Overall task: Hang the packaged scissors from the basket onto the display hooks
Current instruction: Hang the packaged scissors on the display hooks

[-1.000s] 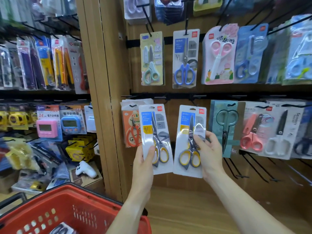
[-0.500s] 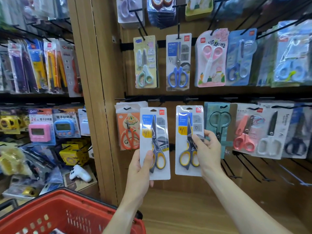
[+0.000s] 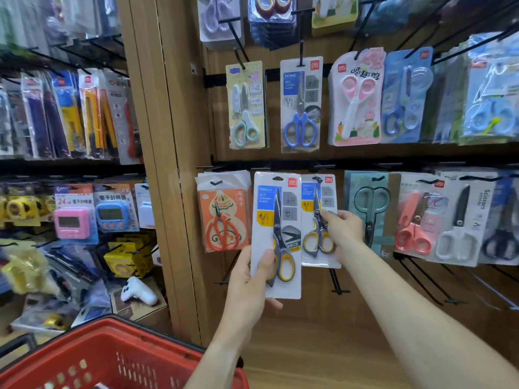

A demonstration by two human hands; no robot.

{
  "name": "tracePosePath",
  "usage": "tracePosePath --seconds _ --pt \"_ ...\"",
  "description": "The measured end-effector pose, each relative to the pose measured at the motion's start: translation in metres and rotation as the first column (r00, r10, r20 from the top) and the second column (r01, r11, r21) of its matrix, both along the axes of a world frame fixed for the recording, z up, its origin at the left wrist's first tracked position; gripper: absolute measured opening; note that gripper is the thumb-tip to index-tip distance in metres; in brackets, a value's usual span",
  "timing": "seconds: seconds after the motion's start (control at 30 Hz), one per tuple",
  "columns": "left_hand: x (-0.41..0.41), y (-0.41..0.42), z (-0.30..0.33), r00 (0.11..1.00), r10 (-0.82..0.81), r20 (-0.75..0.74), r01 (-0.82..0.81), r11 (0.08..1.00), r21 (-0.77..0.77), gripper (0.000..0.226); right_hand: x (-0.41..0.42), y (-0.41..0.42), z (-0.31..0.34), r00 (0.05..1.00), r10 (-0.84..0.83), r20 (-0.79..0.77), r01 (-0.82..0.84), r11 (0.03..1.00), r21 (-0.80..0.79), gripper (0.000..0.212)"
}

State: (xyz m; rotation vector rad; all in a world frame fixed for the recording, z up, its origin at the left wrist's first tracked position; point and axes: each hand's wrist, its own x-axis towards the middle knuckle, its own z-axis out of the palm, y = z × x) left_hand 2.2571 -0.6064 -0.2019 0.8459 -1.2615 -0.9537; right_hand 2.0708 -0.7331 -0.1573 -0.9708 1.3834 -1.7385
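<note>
Two packs of grey-and-yellow scissors are up at the lower row of hooks. My left hand (image 3: 250, 279) grips the nearer pack (image 3: 276, 234) by its lower left, thumb on its front. My right hand (image 3: 344, 234) holds the farther pack (image 3: 318, 220) by its right edge, fingers on the front. That pack's top slot sits at a black hook (image 3: 317, 179) on the rail; whether it is threaded on I cannot tell. The red basket (image 3: 92, 357) is at the lower left, with the edge of something just visible inside.
Orange scissors (image 3: 223, 217) hang left of the two packs, dark green ones (image 3: 370, 211) to the right. More scissors fill the row above. Bare black hooks (image 3: 338, 284) jut out below the packs. A wooden post (image 3: 168, 164) divides this panel from shelves of timers and knives.
My right hand has pushed its pack away toward the wall, up to the hook. My left hand's pack has stayed close to me and now overlaps the other pack's left edge.
</note>
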Motion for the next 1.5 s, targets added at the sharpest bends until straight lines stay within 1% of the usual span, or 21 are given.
tracePosePath --seconds 0.07,0.13,0.17,0.23,0.27,0.3,0.33,0.37,0.4,0.47,0.53,0.67,0.77,0.9,1.0,1.07,1.17,1.27,1.33,1.43,1.5 --pt "0.000 0.001 0.001 1.000 -0.010 -0.001 0.010 1.000 0.007 0.019 -0.003 -0.012 -0.006 1.000 0.005 0.024 -0.007 0.998 0.069 0.026" --pt "0.000 0.002 0.002 1.000 -0.024 -0.007 0.024 0.999 0.020 0.018 -0.005 -0.011 -0.010 1.000 -0.018 -0.019 0.020 0.992 0.122 0.035" --pt "0.000 0.002 0.002 0.999 -0.033 -0.005 0.034 0.999 0.024 0.019 -0.006 -0.005 -0.010 0.995 -0.046 -0.083 0.057 0.988 0.141 0.037" --pt "0.000 0.001 0.001 0.999 -0.051 0.003 0.051 0.998 0.023 0.021 -0.003 0.015 -0.011 0.952 -0.161 -0.261 0.204 0.968 0.147 0.044" --pt "0.000 0.001 0.000 0.998 -0.055 0.006 0.055 0.998 0.025 0.021 0.002 0.030 -0.011 0.923 -0.232 -0.306 0.269 0.959 0.086 0.044" --pt "-0.001 0.000 -0.002 0.998 -0.060 0.009 0.060 0.998 0.027 0.022 0.009 0.044 -0.011 0.906 -0.295 -0.303 0.298 0.954 -0.034 0.039" --pt "-0.002 -0.001 -0.004 0.998 -0.069 0.013 0.068 0.997 0.030 0.022 0.019 0.059 -0.011 0.921 -0.297 -0.253 0.261 0.951 -0.168 0.031" --pt "-0.004 -0.002 -0.006 0.997 -0.078 0.018 0.077 0.996 0.036 0.023 0.030 0.073 -0.010 0.958 -0.226 -0.176 0.170 0.944 -0.283 0.025" --pt "-0.007 -0.003 -0.008 0.996 -0.086 0.024 0.085 0.995 0.044 0.024 0.041 0.084 -0.012 0.985 -0.120 -0.121 0.072 0.935 -0.346 0.024" --pt "-0.012 -0.005 -0.013 0.994 -0.106 0.034 0.104 0.993 0.059 0.025 0.055 0.091 -0.017 0.996 0.045 -0.079 -0.072 0.917 -0.392 0.025" --pt "-0.016 -0.007 -0.016 0.990 -0.133 0.038 0.130 0.989 0.070 0.024 0.057 0.090 -0.021 0.995 0.088 -0.055 -0.102 0.917 -0.385 0.025" --pt "-0.026 -0.012 -0.020 0.985 -0.164 0.045 0.159 0.983 0.094 0.026 0.043 0.083 -0.022 0.998 0.042 -0.035 -0.053 0.920 -0.389 0.031" --pt "-0.035 -0.018 -0.021 0.988 -0.140 0.073 0.132 0.985 0.109 0.031 0.029 0.078 -0.014 0.998 0.035 -0.060 -0.056 0.911 -0.408 0.035" --pt "-0.038 -0.025 -0.026 0.977 -0.028 0.210 0.025 1.000 0.013 0.048 0.018 0.073 -0.007 0.991 0.039 -0.132 -0.091 0.905 -0.415 0.045" --pt "-0.041 -0.025 -0.025 0.982 -0.022 0.189 0.032 0.998 -0.048 0.045 0.017 0.068 -0.007 0.980 0.036 -0.198 -0.117 0.902 -0.415 0.049" --pt "-0.043 -0.024 -0.022 0.985 -0.030 0.171 0.042 0.997 -0.067 0.043 0.017 0.066 -0.005 0.973 0.003 -0.232 -0.104 0.900 -0.424 0.046" --pt "-0.043 -0.026 -0.020 0.981 -0.036 0.191 0.047 0.998 -0.053 0.046 0.015 0.060 -0.001 0.971 -0.038 -0.238 -0.063 0.913 -0.403 0.045" --pt "-0.041 -0.030 -0.023 0.964 -0.033 0.264 0.044 0.998 -0.035 0.049 0.011 0.051 -0.002 0.970 -0.064 -0.234 -0.026 0.932 -0.361 0.046" --pt "-0.038 -0.030 -0.025 0.949 -0.027 0.313 0.035 0.999 -0.020 0.051 0.009 0.047 -0.003 0.967 -0.053 -0.247 -0.033 0.942 -0.334 0.046" --pt "-0.034 -0.030 -0.027 0.934 -0.003 0.358 0.000 1.000 0.008 0.053 0.006 0.035 0.002 0.958 -0.067 -0.280 -0.025 0.950 -0.312 0.046" --pt "-0.028 -0.030 -0.029 0.922 0.009 0.386 -0.025 0.999 0.035 0.053 0.006 0.020 0.005 0.944 -0.083 -0.319 -0.004 0.965 -0.262 0.047"
